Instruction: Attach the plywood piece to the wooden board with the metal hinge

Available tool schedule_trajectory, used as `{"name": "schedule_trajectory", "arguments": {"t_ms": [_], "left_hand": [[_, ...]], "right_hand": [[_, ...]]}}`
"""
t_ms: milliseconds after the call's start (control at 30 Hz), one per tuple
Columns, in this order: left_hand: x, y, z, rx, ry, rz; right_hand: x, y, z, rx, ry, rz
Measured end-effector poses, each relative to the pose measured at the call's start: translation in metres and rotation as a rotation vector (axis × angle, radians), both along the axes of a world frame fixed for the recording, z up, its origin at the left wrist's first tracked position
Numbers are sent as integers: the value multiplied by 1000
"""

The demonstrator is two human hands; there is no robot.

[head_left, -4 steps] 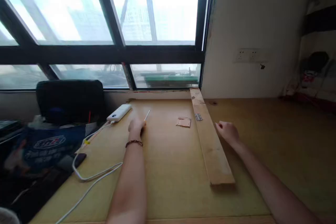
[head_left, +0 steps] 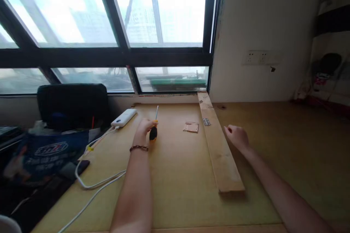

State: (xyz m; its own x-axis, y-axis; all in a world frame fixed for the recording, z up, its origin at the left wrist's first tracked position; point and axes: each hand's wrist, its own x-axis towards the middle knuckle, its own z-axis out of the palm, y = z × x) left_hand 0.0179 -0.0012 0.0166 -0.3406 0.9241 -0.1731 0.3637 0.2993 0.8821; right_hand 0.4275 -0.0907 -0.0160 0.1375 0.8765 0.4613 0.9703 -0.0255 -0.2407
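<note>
A screwdriver (head_left: 153, 133) with a black and orange handle is pinched near its shaft by my left hand (head_left: 144, 126), its thin metal tip pointing toward the window. Right of it, a small piece of cardboard (head_left: 191, 127) lies on the table. A long wooden board (head_left: 220, 153) runs from the window side toward me, with a metal hinge (head_left: 206, 121) flat on its left part. Close beside the board's right edge, my right hand (head_left: 237, 136) is closed in a loose fist. Whatever its curled fingers might hold is hidden.
A white power bank (head_left: 124, 118) with a white cable (head_left: 95, 185) lies on the left of the wooden table (head_left: 180, 189). Past the table's left edge are a dark chair (head_left: 72, 103) and a blue bag (head_left: 51, 153). Window and wall bound the far side.
My left hand has turned the screwdriver, so its shaft points more straight ahead and its handle now shows below the fingers. My right hand and the board have stayed put.
</note>
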Motion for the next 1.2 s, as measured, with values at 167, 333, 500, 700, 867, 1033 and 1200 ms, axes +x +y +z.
{"name": "schedule_trajectory", "arguments": {"t_ms": [167,333,500,700,867,1033,1200], "left_hand": [[58,-10,41,116,-516,-371],[150,-36,55,81,-735,-570],[217,-64,33,123,-798,-520],[224,-59,24,344,-553,-638],[183,-23,-9,630,-49,-446],[153,-1,-60,483,394,-394],[152,1,-72,355,606,-526]], "right_hand": [[-14,-6,13,156,305,156],[-37,-19,29,-87,1110,504],[-58,-33,38,-316,1448,710],[-41,-21,29,-58,1177,395],[-5,0,22,-118,481,-131],[4,8,10,-385,24,-153],[6,9,-1,-530,-46,-149]]}}
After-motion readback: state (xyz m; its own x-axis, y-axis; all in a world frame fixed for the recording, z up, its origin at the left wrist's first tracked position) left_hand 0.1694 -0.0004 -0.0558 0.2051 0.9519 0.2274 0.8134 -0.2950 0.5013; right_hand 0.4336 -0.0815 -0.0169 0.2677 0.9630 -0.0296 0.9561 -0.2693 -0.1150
